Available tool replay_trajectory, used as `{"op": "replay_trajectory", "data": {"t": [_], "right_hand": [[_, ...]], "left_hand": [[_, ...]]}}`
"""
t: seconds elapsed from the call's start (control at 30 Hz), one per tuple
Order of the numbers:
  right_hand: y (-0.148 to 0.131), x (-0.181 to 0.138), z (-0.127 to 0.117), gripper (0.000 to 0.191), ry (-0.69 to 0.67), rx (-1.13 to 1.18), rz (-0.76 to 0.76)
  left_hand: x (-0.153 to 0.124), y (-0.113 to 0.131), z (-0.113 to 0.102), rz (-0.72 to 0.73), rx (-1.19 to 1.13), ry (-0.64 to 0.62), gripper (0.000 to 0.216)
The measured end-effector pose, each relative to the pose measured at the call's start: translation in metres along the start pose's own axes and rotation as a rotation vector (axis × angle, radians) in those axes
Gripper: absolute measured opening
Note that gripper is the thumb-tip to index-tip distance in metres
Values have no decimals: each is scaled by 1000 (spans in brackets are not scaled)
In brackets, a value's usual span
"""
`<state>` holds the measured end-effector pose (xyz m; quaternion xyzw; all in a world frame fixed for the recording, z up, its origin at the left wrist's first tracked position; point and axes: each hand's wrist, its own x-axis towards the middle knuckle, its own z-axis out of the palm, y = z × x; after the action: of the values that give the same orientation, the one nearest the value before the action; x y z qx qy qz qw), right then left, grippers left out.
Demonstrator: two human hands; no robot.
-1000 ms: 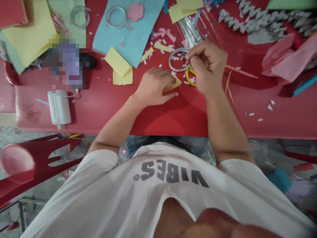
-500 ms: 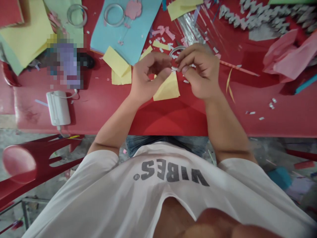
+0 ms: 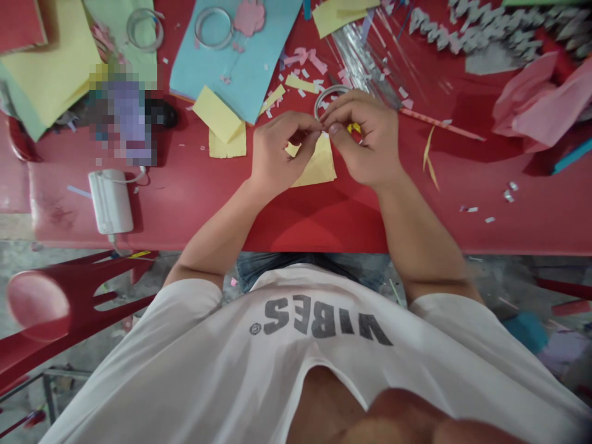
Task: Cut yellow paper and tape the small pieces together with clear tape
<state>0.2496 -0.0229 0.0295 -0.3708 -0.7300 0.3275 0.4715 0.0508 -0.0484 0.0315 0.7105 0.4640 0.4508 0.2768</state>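
My left hand (image 3: 280,148) and my right hand (image 3: 365,139) meet fingertip to fingertip over the red table. Both are pinched closed; whatever lies between the fingertips is too small to make out. Below them rests a yellow paper square (image 3: 319,163), partly covered by my left hand. Just beyond the fingers a roll of tape (image 3: 319,102) lies on the table, its near side hidden by my right hand. A pink patterned pencil (image 3: 444,126) points away to the right of my right hand. Small white and pink paper scraps (image 3: 303,94) are scattered around.
Yellow paper pieces (image 3: 219,117) and a blue sheet (image 3: 194,68) bearing a tape ring (image 3: 213,28) and a pink paper flower (image 3: 250,17) lie left. A white power bank (image 3: 111,200) sits near the edge. Pink tissue paper (image 3: 546,105) and clear plastic strips (image 3: 354,55) lie right.
My hands have come closer together. The fingertips now touch, with my right hand shifted slightly left and its fingers more closed.
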Motion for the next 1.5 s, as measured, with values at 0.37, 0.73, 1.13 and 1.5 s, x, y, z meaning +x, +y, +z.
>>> {"op": "replay_trajectory", "data": {"t": [0.37,0.73,1.13,1.5], "right_hand": [[-8,1,7,20,105,56,121],[-3,2,4,30,83,59,8],[-9,2,-6,23,117,-178,-59],[-3,3,-7,11,79,-196,-171]], "left_hand": [[14,8,-5,-384,-746,-51,3],[12,0,-7,-378,-803,-223,11],[13,-4,-5,-80,-491,-197,28],[18,-7,-6,-187,-738,-140,27]]}}
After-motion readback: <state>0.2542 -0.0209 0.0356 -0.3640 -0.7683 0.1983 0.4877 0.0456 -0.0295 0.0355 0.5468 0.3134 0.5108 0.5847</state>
